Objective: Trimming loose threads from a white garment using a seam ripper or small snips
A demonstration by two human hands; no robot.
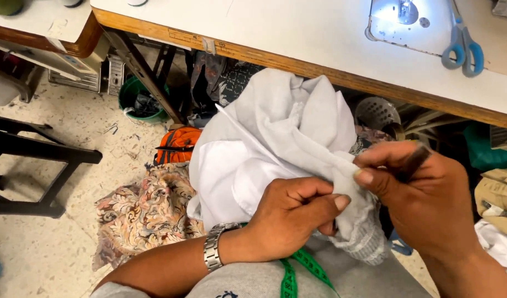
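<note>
The person sits in front of a sewing table with a pale top and a wooden edge (297,63), and both hands work on a crumpled white cotton garment (275,143) that lies in the lap, below the front edge of the table. The left hand (289,218) is closed on the cloth: its thumb and bent fingers pinch a fold of the white fabric near the lower right part of the bundle. A silver metal wristwatch (213,249) sits on the left wrist. The right hand (424,193) is just beside the left one, touching the same fold; its thumb presses the cloth, and its fingers are pressed together around a thin dark tool (413,161), of which only the upper end shows, so I cannot tell what kind it is. A green measuring tape (297,270) hangs over the person's grey shirt, near the bottom edge of the view. On the table, near its right end, a pair of scissors with blue handles (462,51) lies beside the lit metal plate of a sewing machine (399,22). On the speckled floor, left of the white garment, there is a floral patterned cloth (146,212), an orange fabric piece (179,144) and, further under the table, a green plastic bucket (140,99).
</note>
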